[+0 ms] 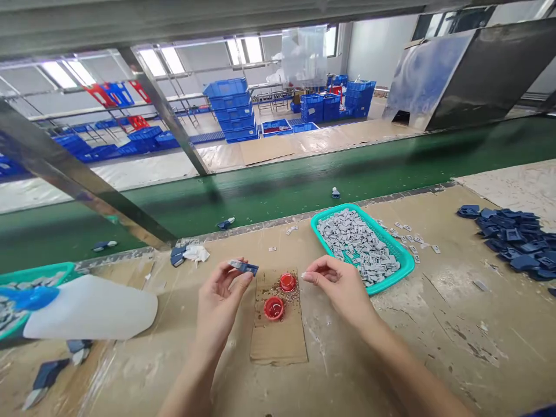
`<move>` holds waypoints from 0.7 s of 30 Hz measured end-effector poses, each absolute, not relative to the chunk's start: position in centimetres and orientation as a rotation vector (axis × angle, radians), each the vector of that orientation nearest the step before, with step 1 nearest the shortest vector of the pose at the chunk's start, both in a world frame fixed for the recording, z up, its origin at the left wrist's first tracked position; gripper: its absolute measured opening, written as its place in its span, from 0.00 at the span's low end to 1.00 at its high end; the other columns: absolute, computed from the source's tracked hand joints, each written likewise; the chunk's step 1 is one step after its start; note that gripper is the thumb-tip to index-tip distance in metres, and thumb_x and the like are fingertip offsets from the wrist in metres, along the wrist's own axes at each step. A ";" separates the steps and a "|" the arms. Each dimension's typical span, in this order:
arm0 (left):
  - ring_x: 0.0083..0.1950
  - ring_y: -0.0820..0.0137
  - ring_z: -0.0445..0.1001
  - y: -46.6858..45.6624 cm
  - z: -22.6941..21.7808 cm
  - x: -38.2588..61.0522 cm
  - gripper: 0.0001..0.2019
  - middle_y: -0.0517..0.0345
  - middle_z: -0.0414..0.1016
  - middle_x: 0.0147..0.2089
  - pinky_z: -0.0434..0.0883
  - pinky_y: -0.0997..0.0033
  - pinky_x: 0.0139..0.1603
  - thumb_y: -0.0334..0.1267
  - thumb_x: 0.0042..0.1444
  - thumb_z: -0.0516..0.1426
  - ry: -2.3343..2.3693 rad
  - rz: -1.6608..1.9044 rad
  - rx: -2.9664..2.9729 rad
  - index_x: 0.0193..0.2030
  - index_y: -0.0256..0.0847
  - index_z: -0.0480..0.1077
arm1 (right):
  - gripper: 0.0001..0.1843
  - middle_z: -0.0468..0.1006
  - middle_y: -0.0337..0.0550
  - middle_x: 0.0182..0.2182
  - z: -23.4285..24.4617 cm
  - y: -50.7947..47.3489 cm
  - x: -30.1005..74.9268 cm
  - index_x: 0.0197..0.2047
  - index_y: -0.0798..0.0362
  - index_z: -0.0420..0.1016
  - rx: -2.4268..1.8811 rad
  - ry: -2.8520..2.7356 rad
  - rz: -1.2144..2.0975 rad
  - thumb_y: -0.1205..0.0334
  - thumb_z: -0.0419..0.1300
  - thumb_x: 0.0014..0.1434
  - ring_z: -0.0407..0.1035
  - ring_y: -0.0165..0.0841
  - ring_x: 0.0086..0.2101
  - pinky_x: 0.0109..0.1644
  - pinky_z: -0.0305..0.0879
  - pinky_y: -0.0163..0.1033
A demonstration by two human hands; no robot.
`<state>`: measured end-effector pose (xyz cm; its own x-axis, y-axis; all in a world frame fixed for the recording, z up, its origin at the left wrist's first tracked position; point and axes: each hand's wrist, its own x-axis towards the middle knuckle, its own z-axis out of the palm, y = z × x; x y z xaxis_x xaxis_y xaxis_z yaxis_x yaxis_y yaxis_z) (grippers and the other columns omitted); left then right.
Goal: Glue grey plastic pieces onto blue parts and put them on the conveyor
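Observation:
Between the thumb and fingers of my left hand (pixel 219 307) is a small dark blue plastic part with a pale grey end (pixel 247 267). My right hand (pixel 345 289) is closed in a pinch; a tiny whitish bit shows at its fingertips, too small to name. Below and between the hands lies a cardboard piece (pixel 278 346) strewn with small specks. On it sit two red caps, a nearer one (pixel 274 308) with shiny liquid-looking contents and a farther one (pixel 287 282). Just beyond my right hand stands a teal basket (pixel 407 267) of small grey plastic pieces (pixel 354 240).
A white bottle with a blue top (pixel 98 307) lies at left, beside another teal basket (pixel 65 267). Dark blue parts (pixel 516 237) are heaped at right. A green conveyor belt (pixel 278 194) crosses behind the table, carrying a few parts. A metal post (pixel 108 200) slants at left.

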<state>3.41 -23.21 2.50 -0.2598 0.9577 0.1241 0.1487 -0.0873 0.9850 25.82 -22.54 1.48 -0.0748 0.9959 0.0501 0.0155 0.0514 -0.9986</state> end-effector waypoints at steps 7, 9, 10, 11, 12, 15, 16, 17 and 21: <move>0.41 0.69 0.75 -24.2 0.9 3.4 0.11 0.56 0.76 0.37 0.73 0.71 0.47 0.37 0.44 0.66 1.438 1.487 1.144 0.35 0.38 0.74 | 0.17 0.79 0.46 0.24 -0.4 -21.8 23.7 0.31 0.58 0.76 -1.155 -1.091 1.506 0.51 0.69 0.46 0.70 0.32 0.24 0.30 0.68 0.35; 0.42 0.68 0.75 -24.4 0.8 3.4 0.11 0.56 0.77 0.39 0.73 0.71 0.47 0.36 0.44 0.66 1.426 1.495 1.145 0.36 0.38 0.74 | 0.17 0.78 0.46 0.23 -0.5 -21.7 23.2 0.29 0.58 0.76 -1.178 -1.092 1.517 0.51 0.69 0.45 0.69 0.31 0.23 0.29 0.66 0.34; 0.42 0.68 0.75 -24.4 0.7 3.4 0.12 0.56 0.77 0.40 0.73 0.71 0.47 0.36 0.44 0.66 1.421 1.488 1.151 0.37 0.39 0.75 | 0.17 0.78 0.46 0.23 -0.6 -21.7 23.0 0.28 0.58 0.76 -1.195 -1.099 1.516 0.51 0.69 0.45 0.68 0.30 0.23 0.28 0.66 0.34; 0.43 0.68 0.75 -24.5 0.7 3.5 0.12 0.55 0.77 0.41 0.73 0.70 0.48 0.36 0.45 0.66 1.418 1.479 1.157 0.38 0.39 0.75 | 0.17 0.78 0.47 0.23 -0.6 -21.7 22.8 0.28 0.58 0.76 -1.213 -1.108 1.511 0.51 0.69 0.45 0.68 0.30 0.23 0.27 0.65 0.34; 0.44 0.67 0.75 -24.5 0.6 3.6 0.12 0.54 0.77 0.43 0.73 0.69 0.49 0.36 0.45 0.66 1.416 1.467 1.160 0.39 0.39 0.76 | 0.17 0.79 0.47 0.24 -0.6 -21.7 22.7 0.28 0.58 0.76 -1.229 -1.121 1.504 0.51 0.69 0.46 0.68 0.30 0.23 0.27 0.65 0.34; 0.47 0.66 0.75 -24.6 0.6 3.9 0.14 0.53 0.77 0.47 0.73 0.68 0.51 0.36 0.46 0.65 1.411 1.445 1.128 0.41 0.40 0.76 | 0.17 0.79 0.48 0.24 -0.7 -21.7 22.4 0.28 0.58 0.75 -1.266 -1.171 1.469 0.51 0.68 0.47 0.69 0.32 0.24 0.28 0.64 0.35; 0.46 0.66 0.76 -24.6 0.5 4.0 0.14 0.53 0.77 0.47 0.73 0.68 0.50 0.36 0.46 0.65 1.407 1.455 1.112 0.42 0.40 0.75 | 0.17 0.79 0.48 0.24 -0.7 -21.7 22.3 0.28 0.58 0.75 -1.275 -1.185 1.452 0.51 0.68 0.46 0.69 0.32 0.24 0.28 0.64 0.35; 0.45 0.66 0.76 -24.6 0.6 4.2 0.15 0.53 0.78 0.46 0.74 0.68 0.49 0.35 0.45 0.66 1.400 1.469 1.100 0.42 0.40 0.75 | 0.17 0.78 0.48 0.24 -0.7 -21.7 22.4 0.27 0.58 0.75 -1.281 -1.194 1.438 0.51 0.68 0.46 0.69 0.33 0.25 0.28 0.64 0.35; 0.42 0.67 0.77 -24.8 0.6 4.7 0.14 0.56 0.79 0.39 0.75 0.70 0.47 0.33 0.44 0.66 1.345 1.498 1.075 0.40 0.39 0.74 | 0.17 0.78 0.46 0.24 -0.2 -21.6 22.7 0.29 0.58 0.75 -1.225 -1.143 1.500 0.51 0.69 0.47 0.68 0.31 0.25 0.29 0.63 0.34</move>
